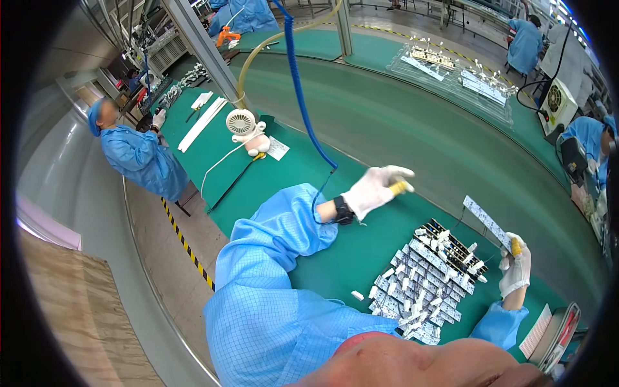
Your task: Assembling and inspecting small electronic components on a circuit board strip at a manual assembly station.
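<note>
My left hand [374, 192], in a white glove with a yellow finger cover, is over the far edge of the green mat. Its fingers point right and stand apart, with nothing in them. A black wrist strap [343, 211] circles that wrist, and a thin cord runs from it to a blue coiled cord [298, 77]. My gloved right hand [516, 267] grips one end of a long, narrow white circuit board strip [487, 221], held up off the mat at a slant. Between my hands and nearer to me lies a pile of similar strips [425, 274] with white connectors and dark wires.
A loose white connector [357, 295] lies left of the pile. At left on the green table [303, 151] stand a small fan [242, 122] and white strips [201, 126]. A conveyor belt [412, 129] runs beyond the table. Another person [138, 155] works at left; a pouch [558, 335] sits lower right.
</note>
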Motion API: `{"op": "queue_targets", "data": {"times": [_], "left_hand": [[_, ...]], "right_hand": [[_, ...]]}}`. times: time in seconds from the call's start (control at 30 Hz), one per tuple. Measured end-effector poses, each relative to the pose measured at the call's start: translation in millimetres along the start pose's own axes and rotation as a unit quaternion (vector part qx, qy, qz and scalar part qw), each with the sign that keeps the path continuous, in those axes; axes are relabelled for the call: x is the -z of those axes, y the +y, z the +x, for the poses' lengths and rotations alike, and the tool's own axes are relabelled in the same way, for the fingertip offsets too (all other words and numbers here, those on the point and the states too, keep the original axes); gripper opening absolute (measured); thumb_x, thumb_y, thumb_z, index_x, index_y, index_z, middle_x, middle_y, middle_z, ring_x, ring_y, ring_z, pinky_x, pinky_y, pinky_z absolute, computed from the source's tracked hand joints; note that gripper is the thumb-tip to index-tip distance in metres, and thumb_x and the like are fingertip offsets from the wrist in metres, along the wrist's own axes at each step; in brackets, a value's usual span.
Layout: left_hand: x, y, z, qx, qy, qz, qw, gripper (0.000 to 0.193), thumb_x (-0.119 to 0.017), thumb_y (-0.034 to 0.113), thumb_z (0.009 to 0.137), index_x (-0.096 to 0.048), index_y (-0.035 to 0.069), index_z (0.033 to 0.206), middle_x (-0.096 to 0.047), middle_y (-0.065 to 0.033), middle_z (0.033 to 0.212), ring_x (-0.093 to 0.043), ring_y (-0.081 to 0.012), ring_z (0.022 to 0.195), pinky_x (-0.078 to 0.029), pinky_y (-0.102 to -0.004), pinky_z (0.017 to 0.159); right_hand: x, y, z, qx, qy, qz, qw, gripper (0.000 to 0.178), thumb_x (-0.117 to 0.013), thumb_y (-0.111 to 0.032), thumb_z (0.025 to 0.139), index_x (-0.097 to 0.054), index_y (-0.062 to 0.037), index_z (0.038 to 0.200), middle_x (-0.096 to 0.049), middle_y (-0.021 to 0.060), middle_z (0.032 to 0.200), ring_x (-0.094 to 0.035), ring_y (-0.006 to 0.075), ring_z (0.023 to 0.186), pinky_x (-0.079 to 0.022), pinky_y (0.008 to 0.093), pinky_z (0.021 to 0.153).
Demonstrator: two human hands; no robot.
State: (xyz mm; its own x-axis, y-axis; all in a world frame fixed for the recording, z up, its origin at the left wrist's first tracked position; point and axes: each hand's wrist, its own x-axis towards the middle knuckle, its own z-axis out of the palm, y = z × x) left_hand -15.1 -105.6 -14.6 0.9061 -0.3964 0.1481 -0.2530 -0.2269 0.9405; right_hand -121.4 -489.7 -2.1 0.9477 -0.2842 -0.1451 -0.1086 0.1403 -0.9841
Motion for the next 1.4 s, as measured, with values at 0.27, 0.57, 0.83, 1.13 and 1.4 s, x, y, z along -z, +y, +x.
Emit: {"op": "queue_targets", "data": {"times": [0.27, 0.57, 0.83, 1.13, 1.4], "left_hand": [[-49.9, 11.8, 15.5, 0.023, -0.185, -0.020, 0.982, 0.036, -0.061, 0.021, 0.090, -0.053, 0.004, 0.122, -0.069, -0.0086, 0.104, -0.061, -0.0161, 0.096, -0.048, -0.0300, 0.085], [-61.6, -4.4, 8.3, -0.050, -0.171, -0.011, 0.984, 0.044, -0.058, 0.019, 0.089, -0.046, 0.005, 0.129, -0.065, -0.0115, 0.115, -0.061, -0.0237, 0.105, -0.048, -0.0354, 0.090], [-64.7, -8.4, 7.7, -0.018, -0.155, -0.035, 0.987, 0.041, -0.059, 0.015, 0.088, -0.051, 0.004, 0.126, -0.066, -0.0106, 0.114, -0.062, -0.0188, 0.100, -0.049, -0.0330, 0.086], [-68.0, -16.7, 6.1, -0.070, -0.122, -0.041, 0.989, 0.033, -0.060, 0.012, 0.086, -0.056, 0.004, 0.117, -0.069, -0.0113, 0.104, -0.066, -0.0257, 0.094, -0.052, -0.0367, 0.083], [-67.3, -17.6, 4.9, -0.066, -0.134, -0.022, 0.988, 0.034, -0.058, 0.013, 0.087, -0.057, 0.005, 0.120, -0.068, -0.0107, 0.107, -0.065, -0.0214, 0.099, -0.052, -0.0329, 0.083]], "right_hand": [[20.9, 30.8, 18.2, -0.072, -0.097, 0.079, 0.990, 0.031, -0.061, -0.031, 0.091, -0.059, -0.0046, 0.106, -0.054, -0.0008, 0.068, -0.038, 0.0033, 0.045, -0.031, 0.0161, 0.038], [22.9, 31.9, 13.4, -0.112, -0.046, 0.144, 0.982, 0.026, -0.054, -0.027, 0.093, -0.058, -0.0056, 0.107, -0.054, -0.0005, 0.069, -0.038, 0.0036, 0.043, -0.029, 0.0157, 0.038], [29.2, 37.8, 17.4, -0.109, -0.073, 0.132, 0.983, 0.027, -0.056, -0.029, 0.092, -0.057, -0.0063, 0.107, -0.055, -0.0007, 0.070, -0.038, 0.0038, 0.043, -0.030, 0.0174, 0.040], [27.5, 37.7, 16.0, -0.129, -0.038, 0.166, 0.977, 0.026, -0.054, -0.027, 0.094, -0.057, -0.0057, 0.109, -0.055, -0.0005, 0.070, -0.036, 0.0043, 0.042, -0.029, 0.0190, 0.041], [23.1, 31.9, 11.3, -0.124, -0.072, 0.057, 0.988, 0.028, -0.055, -0.032, 0.093, -0.058, -0.0071, 0.106, -0.054, -0.0007, 0.067, -0.034, 0.0047, 0.040, -0.028, 0.0204, 0.039]]}}
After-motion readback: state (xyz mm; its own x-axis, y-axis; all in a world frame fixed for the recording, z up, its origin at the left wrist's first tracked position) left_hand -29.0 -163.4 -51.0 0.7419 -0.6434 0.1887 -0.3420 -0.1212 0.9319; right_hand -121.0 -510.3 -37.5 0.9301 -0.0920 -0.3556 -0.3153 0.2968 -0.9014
